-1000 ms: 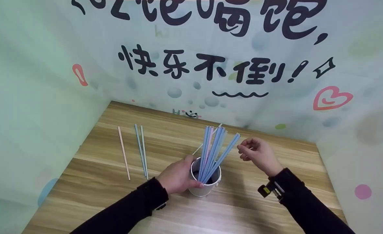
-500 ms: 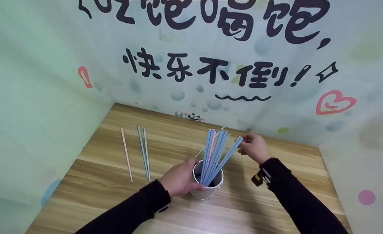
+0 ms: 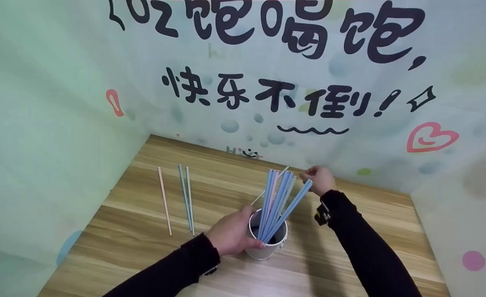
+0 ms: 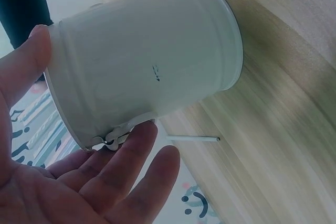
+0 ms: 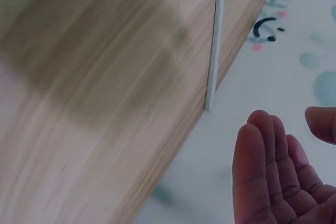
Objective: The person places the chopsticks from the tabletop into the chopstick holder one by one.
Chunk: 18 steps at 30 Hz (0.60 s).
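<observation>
My left hand (image 3: 229, 233) grips the small white bucket (image 3: 267, 251) at its rim, thumb on the near side. In the left wrist view, fingers (image 4: 123, 163) curl by the bucket's handle joint. A bunch of blue and pink straws (image 3: 282, 202) leans inside the bucket. Behind it, a pale straw (image 3: 258, 198) lies slantwise on the table, partly hidden by the bunch. Near that straw's far end is my right hand (image 3: 322, 180), above the table's back. The right wrist view shows this hand with fingers extended, thumb apart and nothing between, beside the pale straw (image 5: 215, 40).
Left of the bucket, a pink straw (image 3: 164, 202), a blue straw (image 3: 186, 198) and a pale green straw (image 3: 190, 202) lie on the wooden table (image 3: 135, 247). A printed cloth backdrop (image 3: 209, 119) rises along the table's back and sides.
My right hand has moved left and farther back, from right of the straw bunch to behind its tips. The left hand keeps its hold on the bucket. The head view has shifted slightly.
</observation>
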Motion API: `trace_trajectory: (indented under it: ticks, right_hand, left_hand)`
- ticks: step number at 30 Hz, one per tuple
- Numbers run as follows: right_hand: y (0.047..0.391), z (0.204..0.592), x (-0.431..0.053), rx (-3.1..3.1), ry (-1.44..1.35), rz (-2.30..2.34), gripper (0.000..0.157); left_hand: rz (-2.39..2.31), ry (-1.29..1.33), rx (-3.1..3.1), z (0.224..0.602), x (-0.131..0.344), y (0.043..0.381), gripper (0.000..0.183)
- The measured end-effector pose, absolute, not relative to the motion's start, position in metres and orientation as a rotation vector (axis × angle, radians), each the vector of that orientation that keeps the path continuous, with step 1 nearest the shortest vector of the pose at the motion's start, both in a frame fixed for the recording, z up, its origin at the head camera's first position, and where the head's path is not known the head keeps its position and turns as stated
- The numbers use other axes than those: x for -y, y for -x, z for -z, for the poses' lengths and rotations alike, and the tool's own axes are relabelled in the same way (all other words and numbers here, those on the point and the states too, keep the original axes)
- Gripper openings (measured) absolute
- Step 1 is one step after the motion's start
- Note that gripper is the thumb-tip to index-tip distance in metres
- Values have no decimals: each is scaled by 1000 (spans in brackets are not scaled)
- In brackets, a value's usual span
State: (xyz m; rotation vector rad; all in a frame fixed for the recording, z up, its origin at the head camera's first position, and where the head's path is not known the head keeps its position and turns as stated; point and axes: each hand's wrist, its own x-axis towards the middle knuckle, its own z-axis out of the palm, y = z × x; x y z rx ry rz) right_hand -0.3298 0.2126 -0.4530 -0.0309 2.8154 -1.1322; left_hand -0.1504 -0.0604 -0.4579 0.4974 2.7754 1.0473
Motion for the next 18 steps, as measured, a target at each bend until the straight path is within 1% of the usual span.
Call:
trace_trajectory:
  ticks: [7, 13, 18]
  right_hand:
    - [347, 460, -204, -2852, -21, 997, 26]
    - [363, 469, -197, -2786, -84, 934, 31]
    - [375, 478, -192, -2800, -46, 853, 37]
  left_hand:
    - [-1023, -491, -2775, 458, 62, 150, 81]
    - [-1023, -480, -2772, 457, 61, 150, 85]
    - [-999, -474, -2785, 457, 60, 150, 84]
